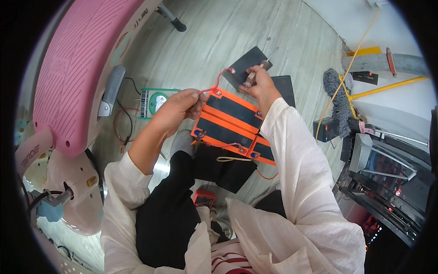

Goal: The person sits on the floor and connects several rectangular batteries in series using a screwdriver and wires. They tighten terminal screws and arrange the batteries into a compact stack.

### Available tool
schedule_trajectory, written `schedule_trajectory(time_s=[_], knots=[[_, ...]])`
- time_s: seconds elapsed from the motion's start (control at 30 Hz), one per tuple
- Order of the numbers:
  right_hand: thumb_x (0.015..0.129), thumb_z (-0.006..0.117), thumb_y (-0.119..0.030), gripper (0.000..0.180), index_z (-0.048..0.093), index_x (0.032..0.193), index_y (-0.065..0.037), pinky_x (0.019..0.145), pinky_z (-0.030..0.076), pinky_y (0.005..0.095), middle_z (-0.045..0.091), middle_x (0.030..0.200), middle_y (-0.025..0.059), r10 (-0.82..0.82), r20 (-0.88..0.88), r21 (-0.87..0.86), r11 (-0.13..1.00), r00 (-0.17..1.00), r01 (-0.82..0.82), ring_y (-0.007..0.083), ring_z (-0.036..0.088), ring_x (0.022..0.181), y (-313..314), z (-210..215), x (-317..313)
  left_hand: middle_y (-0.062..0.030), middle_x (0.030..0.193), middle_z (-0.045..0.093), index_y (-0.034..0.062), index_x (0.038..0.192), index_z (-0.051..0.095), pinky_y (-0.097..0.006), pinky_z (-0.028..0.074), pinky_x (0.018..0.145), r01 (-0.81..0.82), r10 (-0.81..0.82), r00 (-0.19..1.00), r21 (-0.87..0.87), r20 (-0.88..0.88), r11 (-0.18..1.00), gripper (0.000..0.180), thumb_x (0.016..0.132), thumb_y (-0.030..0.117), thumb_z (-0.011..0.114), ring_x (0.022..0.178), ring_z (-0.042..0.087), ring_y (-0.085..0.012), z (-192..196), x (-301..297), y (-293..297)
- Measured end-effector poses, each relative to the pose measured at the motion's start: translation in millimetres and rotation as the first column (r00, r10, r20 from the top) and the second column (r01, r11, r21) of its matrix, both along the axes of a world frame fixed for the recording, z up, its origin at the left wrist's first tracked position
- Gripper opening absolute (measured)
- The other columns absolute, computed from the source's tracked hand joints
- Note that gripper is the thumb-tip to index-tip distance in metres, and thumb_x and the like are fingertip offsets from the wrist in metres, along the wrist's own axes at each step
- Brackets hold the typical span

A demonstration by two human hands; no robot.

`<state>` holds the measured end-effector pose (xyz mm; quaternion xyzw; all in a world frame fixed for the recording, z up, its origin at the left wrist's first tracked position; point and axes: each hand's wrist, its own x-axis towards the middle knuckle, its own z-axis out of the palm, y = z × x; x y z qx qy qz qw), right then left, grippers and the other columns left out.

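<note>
Orange-edged battery blocks with black tops (233, 111) sit in front of me, with metal screw terminals at their corners. At their far left corner, my left hand (182, 108) pinches a short red wire (219, 80). One end of this wire lies at a corner terminal; its other end, a metal ring lug, sticks up free beyond the blocks. My right hand (260, 83) is closed around the handle of a screwdriver (250, 79), whose shaft points up and away to the right, clear of the terminals. A second red wire (231, 144) runs along the near edge of the blocks.
Flat black pads (244, 61) lie beyond the batteries, and more black pieces (219, 167) lie nearer my legs. A green-framed dial meter (158, 101) with leads stands at left, beside a pink scooter body (77, 68). At right are a grey mop head (336, 96) and a black box (325, 129).
</note>
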<state>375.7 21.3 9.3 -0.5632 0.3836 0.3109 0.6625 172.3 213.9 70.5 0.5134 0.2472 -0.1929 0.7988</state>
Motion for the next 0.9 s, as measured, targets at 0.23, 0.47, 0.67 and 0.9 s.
schedule_trajectory(time_s=[0.23,0.47,0.67,0.9], knots=[[0.088,0.059,-0.012,0.013,0.052,0.096,-0.005,0.061,0.051,0.037,0.05,0.079,0.005,0.329,0.397,-0.14,0.944,0.857,-0.298,0.0159,0.047,0.06,-23.4,22.9,19.9,-0.001,0.082,0.062,0.001,0.116,0.065,-0.024,0.047,0.069,0.035,-0.031,0.998,0.063,-0.062,0.997,0.029,0.101,0.022,0.052,0.071,0.056,-0.01,-17.9,23.0,-37.4],[0.092,0.06,-0.02,0.029,0.054,0.11,0.001,0.061,0.046,0.0264,0.061,0.084,0.0066,0.897,0.21,-0.558,0.437,0.39,-0.706,0.0109,0.057,0.071,-72.0,144.7,-43.6,-0.0051,0.086,0.065,-0.0027,0.113,0.066,-0.026,0.053,0.07,-0.093,0.101,0.99,0.076,-0.095,0.993,0.029,0.097,0.021,0.059,0.075,0.062,-0.0135,-25.7,7.2,-40.9],[0.087,0.069,-0.015,0.031,0.059,0.112,0.0,0.068,0.049,0.0234,0.067,0.091,0.0061,0.904,0.399,-0.732,0.415,0.155,-0.54,0.0092,0.06,0.08,-100.5,197.6,-89.5,-0.0088,0.094,0.068,-0.0006,0.105,0.063,-0.028,0.057,0.075,-0.301,0.298,0.949,-0.012,-0.107,0.954,0.021,0.099,0.018,0.055,0.084,0.067,-0.0151,-35.9,5.9,-25.7],[0.082,0.073,-0.016,0.026,0.066,0.101,0.001,0.066,0.054,0.0291,0.071,0.083,0.0144,0.927,0.373,-0.866,0.335,-0.033,-0.372,0.0195,0.07,0.072,-67.0,218.5,-100.6,-0.0103,0.103,0.067,-0.004,0.114,0.061,-0.028,0.056,0.082,-0.336,0.326,0.94,-0.122,-0.098,0.934,0.026,0.102,0.015,0.048,0.087,0.066,-0.016,-36.2,7.3,-30.8]])
